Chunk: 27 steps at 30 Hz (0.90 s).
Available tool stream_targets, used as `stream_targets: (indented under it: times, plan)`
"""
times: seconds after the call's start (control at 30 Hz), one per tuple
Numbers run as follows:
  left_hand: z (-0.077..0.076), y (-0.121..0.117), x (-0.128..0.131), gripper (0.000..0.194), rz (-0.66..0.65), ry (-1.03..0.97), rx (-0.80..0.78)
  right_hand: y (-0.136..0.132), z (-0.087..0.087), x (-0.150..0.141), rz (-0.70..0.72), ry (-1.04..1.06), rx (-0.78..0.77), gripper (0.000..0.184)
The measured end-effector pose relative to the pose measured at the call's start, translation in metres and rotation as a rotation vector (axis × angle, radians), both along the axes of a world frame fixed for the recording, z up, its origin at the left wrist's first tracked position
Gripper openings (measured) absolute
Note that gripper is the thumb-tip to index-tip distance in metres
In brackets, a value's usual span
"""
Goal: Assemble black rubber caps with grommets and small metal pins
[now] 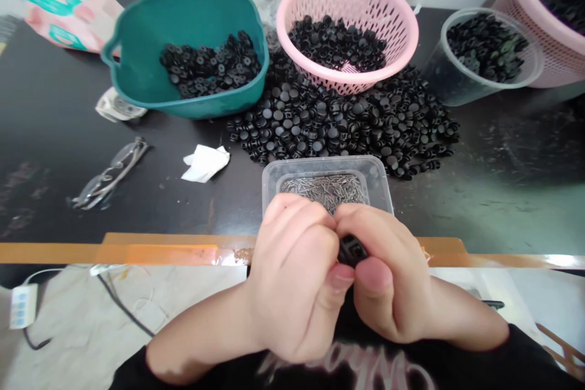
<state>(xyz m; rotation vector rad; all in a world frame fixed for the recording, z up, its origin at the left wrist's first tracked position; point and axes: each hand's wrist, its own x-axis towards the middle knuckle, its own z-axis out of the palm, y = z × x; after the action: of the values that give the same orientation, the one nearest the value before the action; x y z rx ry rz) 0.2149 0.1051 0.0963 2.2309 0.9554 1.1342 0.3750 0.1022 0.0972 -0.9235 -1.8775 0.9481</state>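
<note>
My left hand (pixel 297 277) and my right hand (pixel 393 271) meet in front of my chest, just past the table's near edge. Between their thumbs and curled fingers they pinch one small black plastic part (pixel 352 250), partly covered by the fingers. Just beyond my knuckles stands a clear plastic box (pixel 326 164) holding many thin metal pins (pixel 329 187); its near side is hidden by my hands. Behind the box spreads a heap of black plastic parts (pixel 315 125) with round caps.
A green basin (pixel 192 106) and a pink basket (pixel 347 76) hold black parts at the back. On the right are a clear tub (pixel 450 79) and another pink basket (pixel 557 67). Glasses (pixel 112 173), a crumpled tissue (pixel 205 163) and a tissue pack (pixel 68 18) lie left.
</note>
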Motion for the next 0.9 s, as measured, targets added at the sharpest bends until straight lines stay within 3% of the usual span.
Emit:
stream_targets:
  times: [0.17, 0.37, 0.77, 0.9]
  plan:
    - [-0.004, -0.007, 0.003, 0.034, 0.023, -0.133, -0.125, 0.007, -0.005, -0.002, -0.016, -0.018, 0.090, 0.045]
    - [-0.016, -0.002, 0.004, 0.033, 0.036, -0.147, -0.087, 0.011, -0.010, 0.003, 0.003, -0.038, 0.122, 0.040]
    - [-0.016, 0.011, -0.006, 0.019, 0.107, 0.162, 0.288, 0.003, -0.011, 0.007, 0.054, 0.059, -0.125, 0.034]
    - [-0.014, 0.013, -0.009, 0.011, 0.096, 0.213, 0.291, 0.003, -0.012, 0.012, 0.126, 0.127, -0.238, 0.028]
